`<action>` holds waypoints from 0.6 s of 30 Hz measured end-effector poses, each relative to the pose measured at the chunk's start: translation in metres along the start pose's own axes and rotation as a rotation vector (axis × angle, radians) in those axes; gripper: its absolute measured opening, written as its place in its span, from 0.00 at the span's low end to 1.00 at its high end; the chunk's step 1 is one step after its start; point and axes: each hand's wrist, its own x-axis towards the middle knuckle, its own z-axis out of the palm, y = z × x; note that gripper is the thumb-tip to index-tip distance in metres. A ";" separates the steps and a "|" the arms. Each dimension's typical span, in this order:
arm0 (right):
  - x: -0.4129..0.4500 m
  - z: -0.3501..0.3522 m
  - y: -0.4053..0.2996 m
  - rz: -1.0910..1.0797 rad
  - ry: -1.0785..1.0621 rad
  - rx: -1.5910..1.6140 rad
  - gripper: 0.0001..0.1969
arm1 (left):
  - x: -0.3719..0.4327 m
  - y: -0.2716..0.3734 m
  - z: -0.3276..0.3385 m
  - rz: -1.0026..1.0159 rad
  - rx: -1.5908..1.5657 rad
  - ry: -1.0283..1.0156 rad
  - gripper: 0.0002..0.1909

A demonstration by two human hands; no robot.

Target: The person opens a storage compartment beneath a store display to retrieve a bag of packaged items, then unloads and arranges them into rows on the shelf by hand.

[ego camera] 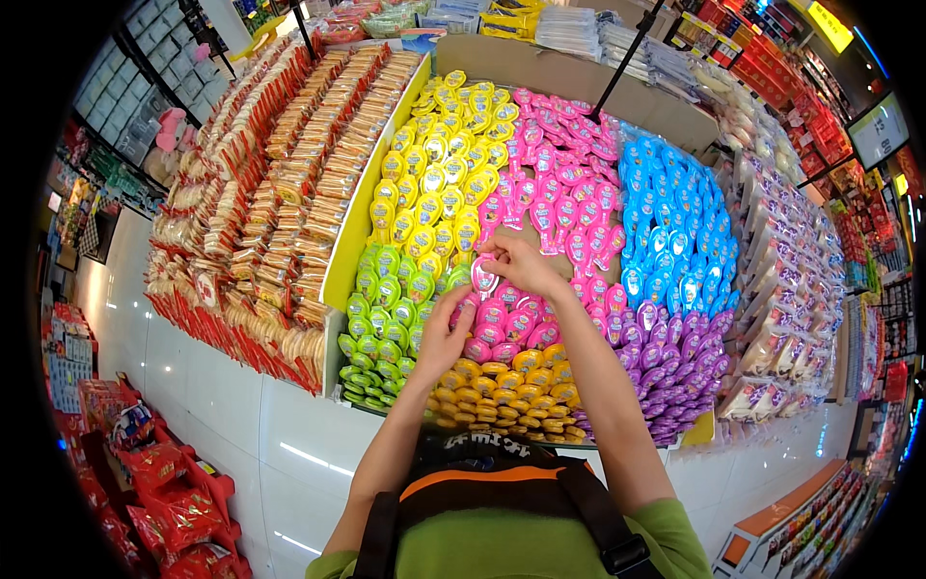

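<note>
A pink spoon-shaped snack pack (484,278) is pinched between the thumb and fingers of my right hand (527,266), above the pink section. My left hand (443,334) is just below and left of it, over the line between green packs (389,291) and pink packs (519,323). Pink shows between its thumb and fingers, but whether it grips a pack is unclear. Brown board (532,240) shows among the pink packs beyond my right hand. Yellow packs (428,206) lie beyond the green ones, and orange-yellow packs (506,394) are stacked in front, nearest my body.
Blue packs (676,217) and purple packs (665,354) fill the right side. A yellow divider (376,181) separates rows of wrapped crackers (289,188) on the left. Black poles (623,65) rise from the display. Red bags (181,510) stand at lower left, a low shelf (785,525) at lower right.
</note>
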 end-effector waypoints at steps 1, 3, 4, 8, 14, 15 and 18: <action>0.000 0.000 0.002 0.001 -0.002 0.001 0.12 | -0.001 -0.001 0.001 -0.002 0.000 0.001 0.17; -0.001 -0.001 0.003 0.051 -0.013 -0.011 0.13 | -0.002 -0.004 0.003 0.020 0.010 0.033 0.16; -0.003 -0.002 0.004 0.053 -0.011 -0.011 0.13 | -0.001 -0.004 0.004 0.020 0.009 0.030 0.16; -0.010 -0.001 0.012 0.064 -0.023 -0.014 0.13 | -0.002 -0.003 0.012 0.054 0.032 0.101 0.15; -0.017 0.001 0.001 -0.023 -0.123 -0.029 0.12 | -0.004 -0.004 0.016 0.046 0.082 0.185 0.16; -0.017 -0.001 0.002 0.002 -0.098 0.040 0.13 | -0.004 -0.003 0.016 0.032 0.080 0.179 0.17; -0.005 -0.013 0.001 -0.047 0.219 -0.277 0.19 | -0.001 -0.003 0.016 0.040 0.092 0.167 0.16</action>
